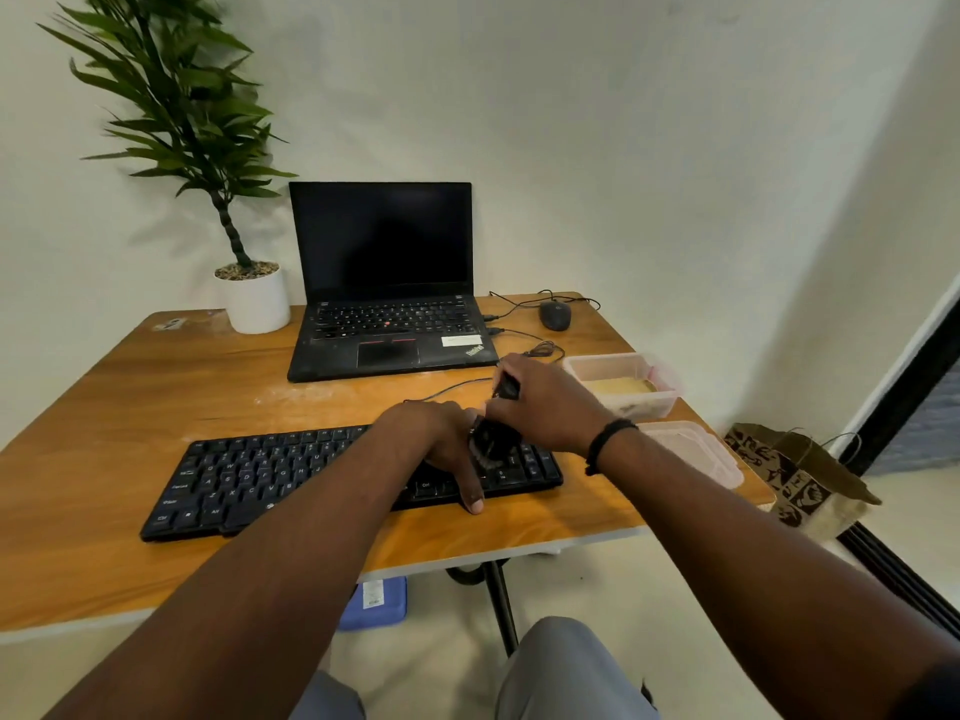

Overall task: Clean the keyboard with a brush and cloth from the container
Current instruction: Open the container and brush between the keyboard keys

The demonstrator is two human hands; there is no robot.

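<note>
**deskguy:** While the right hand (540, 402) has the brush (493, 439) down on the number-pad end of the keyboard (291, 475), how do you think that thing handles? Fingers are curled round the dark handle, bristle end down on the keys.

**keeb_fan:** Looks light and stiff in the handle, soft at the bristles, so I'd guess it takes barely any force. Holding it up on the handle like that seems right, it lets the tips flick between keys. The keyboard's the tricky bit: thin, light plastic on a smooth wooden table (156, 397), I'd bet it skates around if you scrub.

**deskguy:** That's probably why the left hand (441, 439) is on it. It rests on the keys just beside the brush, thumb hanging over the front edge. Fingers are partly hidden, so how curled they are I can't say, but it isn't holding anything.

**keeb_fan:** Yeah, pressing flat works. The container (623, 384) sits open near the right edge, lid (691, 449) beside it. Something pale's inside, maybe the cloth, can't tell. A cloth would be limp, so just pinch it anywhere.
</note>
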